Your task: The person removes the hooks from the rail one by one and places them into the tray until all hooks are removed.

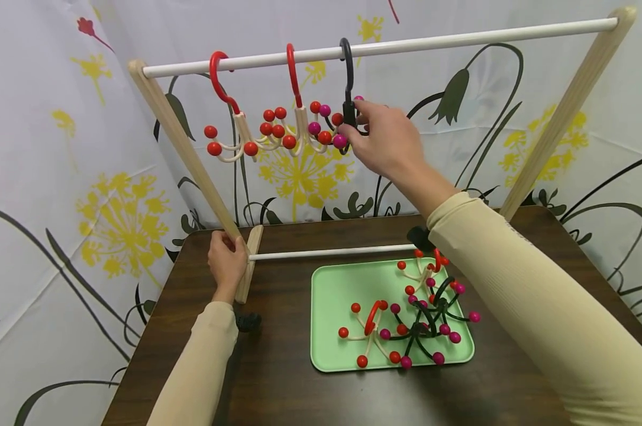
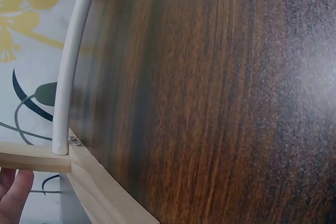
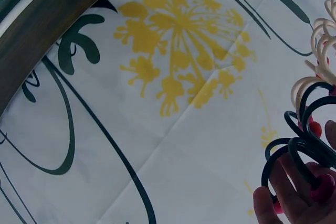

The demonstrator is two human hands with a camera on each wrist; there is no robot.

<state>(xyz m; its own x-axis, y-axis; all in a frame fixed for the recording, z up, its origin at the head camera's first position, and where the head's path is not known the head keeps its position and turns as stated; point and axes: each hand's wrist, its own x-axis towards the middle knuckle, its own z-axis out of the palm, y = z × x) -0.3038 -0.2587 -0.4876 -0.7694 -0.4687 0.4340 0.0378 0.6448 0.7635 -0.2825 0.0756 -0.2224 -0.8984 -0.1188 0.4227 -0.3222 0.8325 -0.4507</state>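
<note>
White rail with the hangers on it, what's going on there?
A person's right hand holds a black hanger whose hook is over the white rail, beside two red-hooked hangers. The left hand grips the wooden upright. More hangers lie on the green tray below.

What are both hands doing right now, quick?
Left hand: closed, holding the left post.
Right hand: closed, holding the black hanger, its hook over the rail.
</note>
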